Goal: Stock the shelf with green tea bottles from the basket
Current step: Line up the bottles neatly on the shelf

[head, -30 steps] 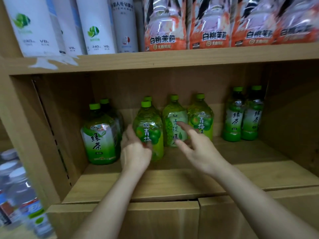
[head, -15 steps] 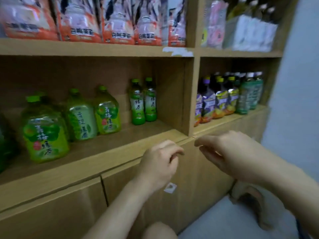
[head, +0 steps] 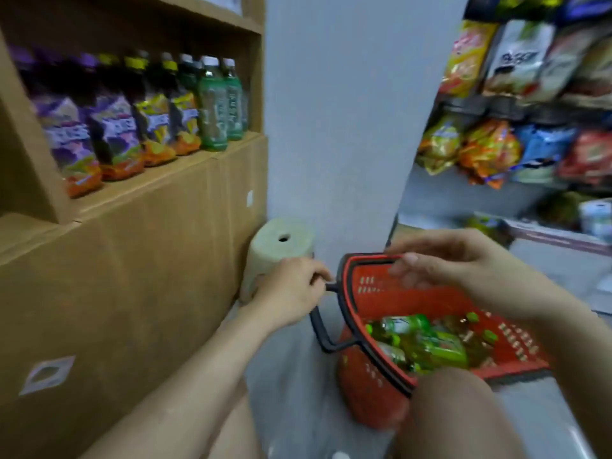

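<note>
My left hand (head: pixel 291 293) is curled loosely at the black handle (head: pixel 319 329) of the red basket (head: pixel 374 379); my right hand (head: pixel 443 263) hovers spread over it, empty. Green tea bottles (head: pixel 427 342) lie inside, right of the wooden shelf (head: pixel 159 200).

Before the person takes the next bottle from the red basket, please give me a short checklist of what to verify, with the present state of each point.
1. Green tea bottles remain in the red basket: ok.
2. Right hand empty and open above the basket: ok.
3. Left hand free of any bottle: ok; it is near the black handle, contact cannot tell.
4. Basket stands stable on the floor: cannot tell; it looks tilted.
5. Bottle caps closed: cannot tell, blurred.
6. Green tea shelf has room: cannot tell, not in view.
</note>
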The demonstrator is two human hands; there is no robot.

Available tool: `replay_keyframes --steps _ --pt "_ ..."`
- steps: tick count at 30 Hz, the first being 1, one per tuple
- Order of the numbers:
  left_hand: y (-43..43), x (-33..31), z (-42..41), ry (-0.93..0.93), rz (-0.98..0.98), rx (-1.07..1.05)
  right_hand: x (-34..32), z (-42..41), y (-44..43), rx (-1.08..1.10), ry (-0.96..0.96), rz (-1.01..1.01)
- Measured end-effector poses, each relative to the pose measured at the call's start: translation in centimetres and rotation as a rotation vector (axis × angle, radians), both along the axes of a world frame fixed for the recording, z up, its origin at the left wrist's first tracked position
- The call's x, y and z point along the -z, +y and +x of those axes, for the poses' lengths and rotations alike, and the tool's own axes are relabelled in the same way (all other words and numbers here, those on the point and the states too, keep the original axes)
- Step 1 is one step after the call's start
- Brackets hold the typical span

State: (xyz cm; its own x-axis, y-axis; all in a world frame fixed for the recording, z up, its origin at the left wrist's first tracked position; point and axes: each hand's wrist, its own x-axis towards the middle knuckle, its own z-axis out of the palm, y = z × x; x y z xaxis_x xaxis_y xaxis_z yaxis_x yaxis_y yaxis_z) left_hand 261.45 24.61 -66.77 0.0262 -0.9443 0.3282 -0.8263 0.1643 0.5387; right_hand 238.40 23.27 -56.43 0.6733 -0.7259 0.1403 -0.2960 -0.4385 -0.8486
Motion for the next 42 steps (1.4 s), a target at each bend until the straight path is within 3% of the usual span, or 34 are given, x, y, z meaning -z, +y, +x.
replay_keyframes --steps 5,7,14,16,18,19,21,25,27,30,33,35,39,42 --pt "-5.4 3.3 -5.8 -0.091 0.165 0.184 2.7 -6.3 -4.0 0.300 -0.335 0.367" --pt "-7.3 4.5 -7.2 -0.116 0.242 0.210 4.9 -7.4 -5.9 0.333 -0.354 0.442" --pt "-16.6 9.6 -12.8 -0.181 0.408 0.247 15.7 -9.4 -15.8 0.464 0.070 0.474" --pt "-19.8 12.2 -14.8 -0.173 0.497 0.284 18.9 -10.5 -18.3 0.427 0.456 0.249" --pt "-22.8 15.2 -17.1 -0.209 0.595 0.322 21.8 -11.9 -19.9 0.200 0.909 0.059" --pt "-24.1 16.6 -18.2 -0.232 0.647 0.345 23.1 -12.7 -20.5 0.108 1.016 0.058" --pt "-26.2 19.8 -20.2 -0.276 0.737 0.371 25.3 -14.4 -22.5 0.122 1.071 0.113" --pt "-28.5 26.2 -22.1 -0.382 0.909 0.330 29.2 -17.0 -26.4 0.388 0.925 0.145" --pt "-29.0 28.5 -22.2 -0.253 1.012 0.252 30.7 -18.1 -28.2 0.466 0.977 0.095" --pt "-29.9 30.0 -22.1 0.112 1.116 0.111 32.2 -20.3 -30.8 0.658 1.038 0.093" --pt "-30.1 29.5 -21.8 0.439 1.121 -0.061 33.7 -21.8 -32.3 0.738 0.975 0.342" --pt "-30.2 28.8 -22.0 0.497 1.122 -0.132 34.3 -22.4 -32.6 0.762 0.954 0.459" --pt "-31.2 28.0 -22.1 0.401 0.896 -0.108 34.2 -23.0 -32.6 0.801 1.051 0.318" --pt "-32.0 26.3 -22.6 0.211 0.622 0.010 34.0 -22.1 -32.4 0.775 0.988 0.258"
